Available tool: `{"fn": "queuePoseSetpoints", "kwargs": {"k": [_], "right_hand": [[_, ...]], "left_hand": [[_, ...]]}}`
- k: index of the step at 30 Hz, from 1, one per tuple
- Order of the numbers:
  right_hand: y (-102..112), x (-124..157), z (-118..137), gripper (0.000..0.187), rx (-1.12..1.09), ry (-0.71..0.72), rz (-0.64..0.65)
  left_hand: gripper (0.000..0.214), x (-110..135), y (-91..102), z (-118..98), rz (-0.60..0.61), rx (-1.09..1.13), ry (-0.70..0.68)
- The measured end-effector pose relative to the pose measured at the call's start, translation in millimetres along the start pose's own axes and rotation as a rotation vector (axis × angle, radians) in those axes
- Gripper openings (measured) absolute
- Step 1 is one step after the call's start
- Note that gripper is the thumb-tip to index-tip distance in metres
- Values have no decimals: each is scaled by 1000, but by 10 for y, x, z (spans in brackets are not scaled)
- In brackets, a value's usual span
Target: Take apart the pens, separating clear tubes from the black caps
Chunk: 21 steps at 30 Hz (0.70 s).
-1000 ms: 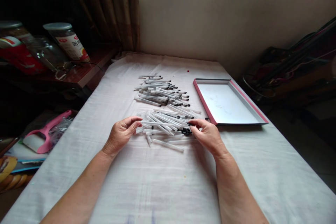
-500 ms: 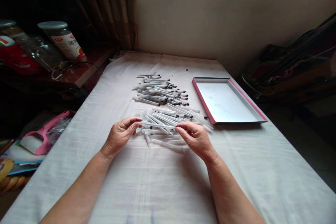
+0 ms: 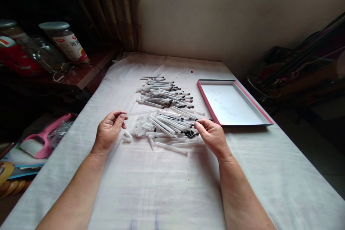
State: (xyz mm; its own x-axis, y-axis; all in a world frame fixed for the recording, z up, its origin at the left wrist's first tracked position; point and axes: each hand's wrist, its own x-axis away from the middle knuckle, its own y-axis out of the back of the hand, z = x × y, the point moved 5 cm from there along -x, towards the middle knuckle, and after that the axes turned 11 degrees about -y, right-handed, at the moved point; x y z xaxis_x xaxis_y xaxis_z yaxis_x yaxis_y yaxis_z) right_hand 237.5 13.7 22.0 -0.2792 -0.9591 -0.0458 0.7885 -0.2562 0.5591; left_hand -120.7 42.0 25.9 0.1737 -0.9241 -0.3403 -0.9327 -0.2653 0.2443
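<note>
My left hand (image 3: 109,131) pinches one end of a clear pen barrel (image 3: 144,112), which points to the right above the cloth. Below its fingers lie a couple of short clear caps (image 3: 127,136). My right hand (image 3: 211,134) is closed at the fingertips over the right end of the near pile; whatever it grips is too small to make out. Between the hands spreads a loose pile of clear pen barrels (image 3: 164,124), with small black plugs (image 3: 191,134) beside the right fingers. Farther back lies a heap of pens with black ends (image 3: 167,95).
A shallow pink-edged box lid (image 3: 234,104) lies at the right of the cloth-covered table (image 3: 129,194). To the left are a side shelf with jars (image 3: 67,43) and a pink-handled tool (image 3: 44,138). A wall (image 3: 188,18) stands behind.
My hands have moved apart, left hand leftward and right hand rightward. The barrel previously spanning both hands is now held only by the left. The black plugs have come into view.
</note>
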Motion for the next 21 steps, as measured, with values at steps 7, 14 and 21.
{"fn": "queuePoseSetpoints", "kwargs": {"k": [7, 14, 21], "right_hand": [[-112, 69, 111, 20, 143, 65, 58], [-159, 171, 298, 52, -28, 89, 193], [-364, 269, 379, 65, -237, -38, 392]], "left_hand": [[37, 102, -174, -89, 127, 67, 8], [41, 257, -404, -262, 281, 125, -13], [26, 376, -534, -334, 338, 100, -111]]}}
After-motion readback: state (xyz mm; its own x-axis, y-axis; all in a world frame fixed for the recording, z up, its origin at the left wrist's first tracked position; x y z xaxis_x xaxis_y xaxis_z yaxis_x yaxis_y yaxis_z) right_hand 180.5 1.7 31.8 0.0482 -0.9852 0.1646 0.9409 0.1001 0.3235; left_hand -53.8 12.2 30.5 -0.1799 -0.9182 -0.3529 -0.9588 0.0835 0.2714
